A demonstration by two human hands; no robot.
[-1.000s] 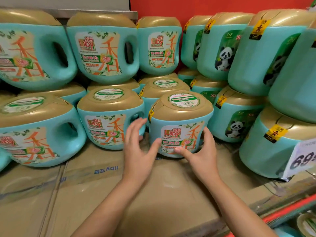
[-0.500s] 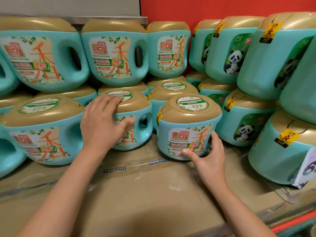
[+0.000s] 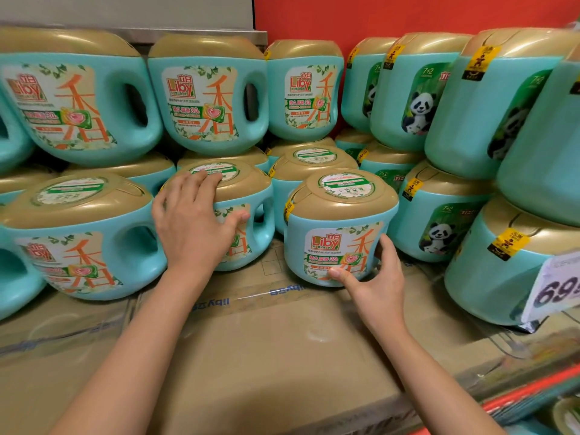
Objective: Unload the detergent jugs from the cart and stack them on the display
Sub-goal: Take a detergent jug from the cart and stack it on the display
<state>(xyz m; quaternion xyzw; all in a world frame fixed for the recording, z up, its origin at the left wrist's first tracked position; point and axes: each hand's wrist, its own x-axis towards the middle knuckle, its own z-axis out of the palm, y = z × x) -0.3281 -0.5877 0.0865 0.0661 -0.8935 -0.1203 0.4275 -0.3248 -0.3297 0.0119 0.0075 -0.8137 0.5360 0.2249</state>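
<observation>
Teal detergent jugs with gold caps fill the display. My left hand point(image 3: 196, 221) lies over the front and cap of the middle front-row jug point(image 3: 251, 196), fingers spread on the cap, thumb on its label. My right hand point(image 3: 373, 277) holds the lower right of the neighbouring Liby jug point(image 3: 340, 227), thumb on the label, fingers round its side. Both jugs stand on flat cardboard boxes point(image 3: 266, 340). A big jug point(image 3: 78, 233) sits at the front left.
Panda-label jugs point(image 3: 439, 221) are stacked two high on the right, Liby jugs point(image 3: 207, 98) on the upper row at the back. A price tag point(image 3: 555, 284) hangs at right. A red shelf edge point(image 3: 518, 394) runs along the lower right. A red wall point(image 3: 392, 14) is behind.
My left hand left the right jug a second ago and moved onto the middle jug, where it now rests. My right hand stays on the right jug.
</observation>
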